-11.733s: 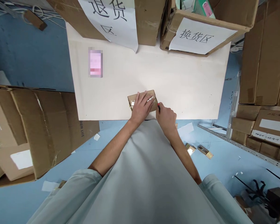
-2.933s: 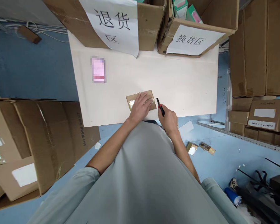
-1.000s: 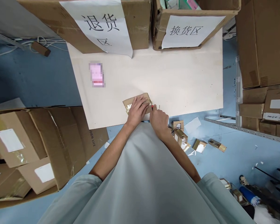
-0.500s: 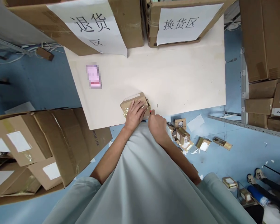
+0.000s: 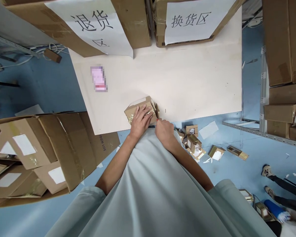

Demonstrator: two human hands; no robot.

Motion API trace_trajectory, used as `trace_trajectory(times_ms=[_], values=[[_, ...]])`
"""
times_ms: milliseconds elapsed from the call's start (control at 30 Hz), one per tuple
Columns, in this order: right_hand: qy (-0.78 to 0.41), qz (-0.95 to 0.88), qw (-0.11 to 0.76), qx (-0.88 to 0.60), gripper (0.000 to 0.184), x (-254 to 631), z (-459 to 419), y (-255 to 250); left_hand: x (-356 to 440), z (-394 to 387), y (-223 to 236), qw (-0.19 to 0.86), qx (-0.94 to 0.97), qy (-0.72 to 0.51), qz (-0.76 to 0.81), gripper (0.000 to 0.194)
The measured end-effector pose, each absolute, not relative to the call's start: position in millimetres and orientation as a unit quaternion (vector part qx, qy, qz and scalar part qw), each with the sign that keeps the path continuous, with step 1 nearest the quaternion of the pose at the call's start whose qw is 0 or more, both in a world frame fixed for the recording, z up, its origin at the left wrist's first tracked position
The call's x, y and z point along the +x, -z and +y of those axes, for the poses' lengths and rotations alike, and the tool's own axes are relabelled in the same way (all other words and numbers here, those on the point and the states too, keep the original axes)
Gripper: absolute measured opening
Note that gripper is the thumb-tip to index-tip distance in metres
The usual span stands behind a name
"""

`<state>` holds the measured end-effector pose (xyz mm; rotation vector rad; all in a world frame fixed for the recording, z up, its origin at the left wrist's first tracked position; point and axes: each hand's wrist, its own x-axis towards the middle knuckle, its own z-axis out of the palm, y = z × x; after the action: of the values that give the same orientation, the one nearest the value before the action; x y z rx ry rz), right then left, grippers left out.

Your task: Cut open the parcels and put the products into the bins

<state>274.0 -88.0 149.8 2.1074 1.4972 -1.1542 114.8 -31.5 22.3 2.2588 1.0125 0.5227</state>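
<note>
A small taped cardboard box (image 5: pixel 135 102) sits tilted to my view near the front edge of the white table (image 5: pixel 199 79). Across its taped top lies my left hand (image 5: pixel 139 120), fingers stretched over it and gripping it down. My right hand (image 5: pixel 164 131) is a closed fist beside the box's right end. A bit of a small red tool (image 5: pixel 157 119) pokes out of that fist against the box; most of it is hidden, so its exact kind cannot be made out. The right end of the box shows a flap standing slightly apart.
Two large cardboard boxes with paper signs (image 5: pixel 91 24) (image 5: pixel 187 21) stand along the back. A pink phone-like item (image 5: pixel 98 79), pixelated, lies at left. A big carton (image 5: pixel 71 148) full of parcels is left; opened boxes (image 5: pixel 193 144) litter the floor. A person's legs (image 5: pixel 283 184) show at right.
My right fist has shifted slightly along the box's right end, and the flap there stands further apart. My left hand stays on the box. The view has turned a little.
</note>
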Motion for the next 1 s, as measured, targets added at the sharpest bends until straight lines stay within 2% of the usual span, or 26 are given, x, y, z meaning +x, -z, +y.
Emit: trace_trajectory(times_ms=[100,233,367,533,633,733,833,1000], values=[[0.395,0.524,0.124,0.745,0.041,286.8,-95.7,-156.7,114.2,-27.4,-24.0,0.297,0.848,-0.195,0.393,0.033],[0.342,0.509,0.051,0.788,0.046,322.6,-108.4,-155.6,110.9,-18.6,-24.0,0.283,0.847,-0.2,0.403,0.042],[0.271,0.421,0.039,0.865,0.053,375.0,-93.6,-90.4,103.4,-8.2,-23.7,0.274,0.841,-0.193,0.425,0.048],[0.295,0.384,0.096,0.869,0.066,419.9,-64.5,-2.2,81.8,-4.7,-29.5,0.258,0.841,-0.167,0.446,0.044],[0.288,0.395,0.098,0.867,0.068,423.4,-59.2,13.1,64.8,-11.6,-33.1,0.253,0.828,-0.171,0.47,0.043],[0.271,0.442,0.026,0.855,0.063,409.2,-55.9,14.9,47.1,-18.5,-35.8,0.25,0.809,-0.194,0.495,0.043],[0.369,0.451,-0.089,0.808,0.054,382.6,-48.0,17.5,28.4,-21.2,-39.3,0.246,0.793,-0.222,0.511,0.045],[0.596,0.321,-0.236,0.697,0.047,333.0,-33.5,18.5,-9.3,-23.8,-44.0,0.227,0.755,-0.255,0.559,0.048]])
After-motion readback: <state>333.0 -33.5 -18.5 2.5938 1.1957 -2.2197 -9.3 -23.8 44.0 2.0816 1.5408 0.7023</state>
